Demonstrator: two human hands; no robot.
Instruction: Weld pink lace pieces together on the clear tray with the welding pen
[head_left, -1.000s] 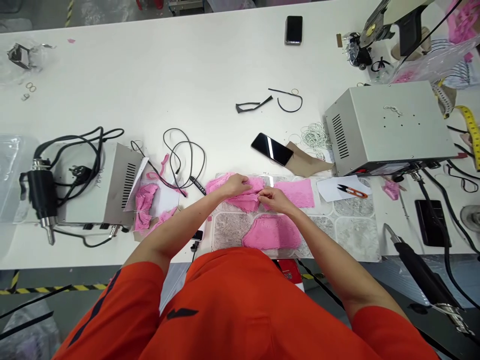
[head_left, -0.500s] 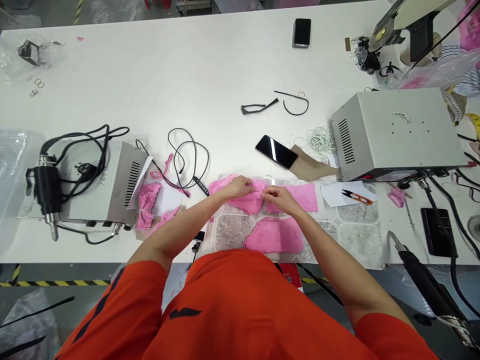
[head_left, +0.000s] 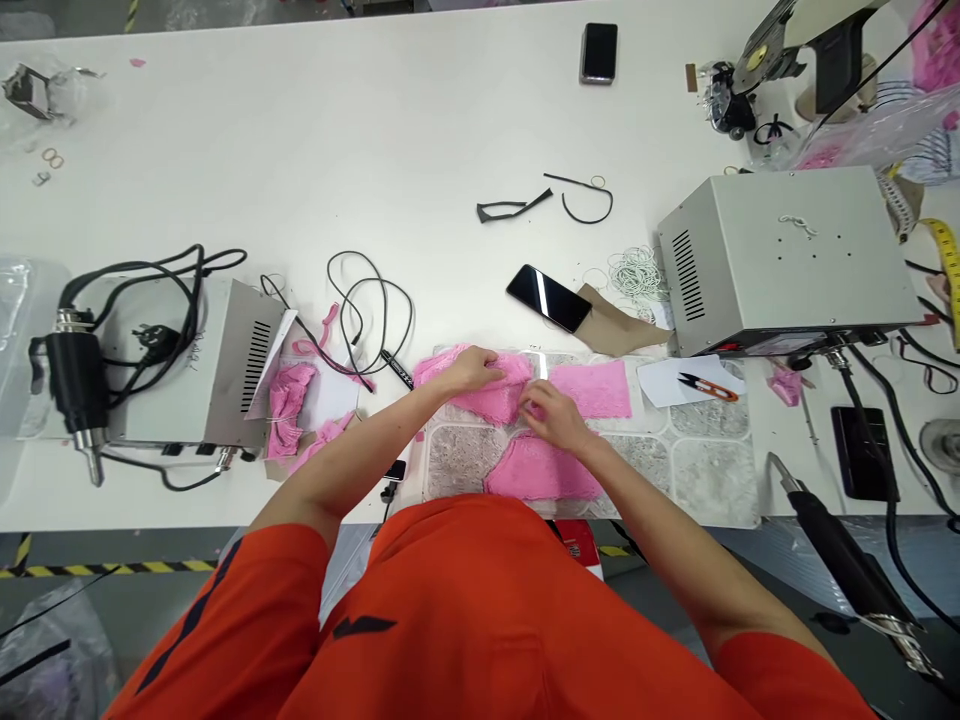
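Observation:
My left hand (head_left: pixel 472 370) rests on a fuzzy pink fabric piece (head_left: pixel 491 402), its fingers bent and gripping the cloth near the top edge. At the right edge of that piece is my right hand (head_left: pixel 555 414), thumb and fingers pinched together; whatever sits between the fingertips is too small to make out. Just below lies a second pink fabric piece (head_left: pixel 540 470), flat and wide with slanted sides. Beyond my right hand there is a flat pink rectangle of fabric (head_left: pixel 592 389). All three lie on a grey stone-patterned mat (head_left: pixel 461 462).
Orange-handled thread snips (head_left: pixel 709 387) lie on white paper at right. A phone (head_left: pixel 549 298) rests ahead on brown paper. Grey control boxes stand left (head_left: pixel 172 370) and right (head_left: pixel 795 265). A black handpiece (head_left: pixel 832 545) hangs at the right table edge. Loose cables (head_left: pixel 373 300) lie left.
My right hand has shifted slightly down along the fabric's right edge, its fingers more curled. My left hand stays on the pink fabric. The view has shifted a little.

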